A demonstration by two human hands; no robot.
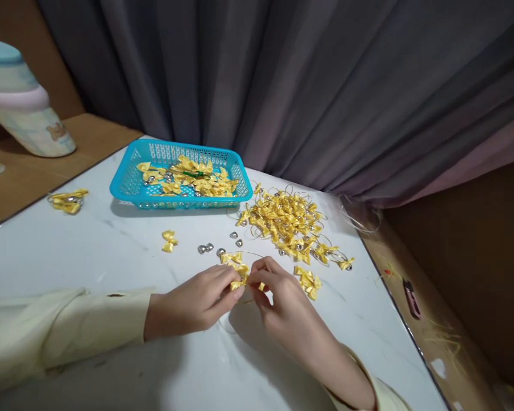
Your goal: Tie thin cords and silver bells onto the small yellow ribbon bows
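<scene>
My left hand (208,297) is closed in a pinch on a yellow satin bow (239,281) at the near middle of the table. Close beside it, my right hand (278,291) pinches a thin gold cord (257,253) that arcs above the fingers. A bit of yellow ribbon shows under the right fingers. Another yellow bow (231,258) lies just beyond the left fingertips. Several silver heart-shaped beads (221,252) are scattered past my hands. Right of my right hand lie a few loose yellow bows (308,282). The fingertips hide exactly how cord and bow meet.
A turquoise plastic basket (124,191) holds yellow bows and beads. Beside it is a heap of corded bows (282,217). One bow (169,241) and a bundle (69,201) lie leftward. A tumbler (29,108) stands far left; a pink-handled cutter (411,298) lies right, below a grey curtain (282,85).
</scene>
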